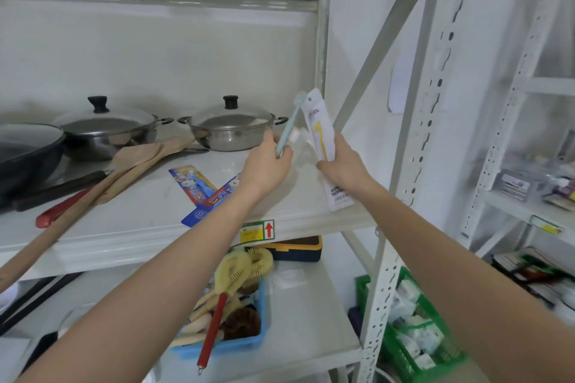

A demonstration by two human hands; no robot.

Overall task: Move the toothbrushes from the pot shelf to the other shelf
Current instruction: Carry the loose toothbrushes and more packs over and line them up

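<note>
While both hands are already loaded at the pot shelf (149, 227), two packaged toothbrushes are left lying on it. The left hand (264, 165) is clamped around the lower end of a light blue toothbrush (289, 124), whose long axis rises up and slightly right from the fist, bristle head topmost. Just to its right, the right hand (342, 169) is closed on a white toothbrush pack (320, 134) with a yellow brush showing inside; the pack stands nearly upright, its top level with the blue brush's head and its bottom hanging below the hand. Something clear and crinkled sits between the two hands; I cannot tell what it is.

The red and blue toothbrush packs (205, 193) lie flat, crossed over each other, below and to the left of the left hand, just beside its wrist. Their long axes run diagonally toward the shelf's front edge. The left hand is clearly the nearer one, though it looks too full to take them. Farther left of that hand stand two lidded steel pots (230, 130). I judge the held brushes must go to the other shelf first
</note>
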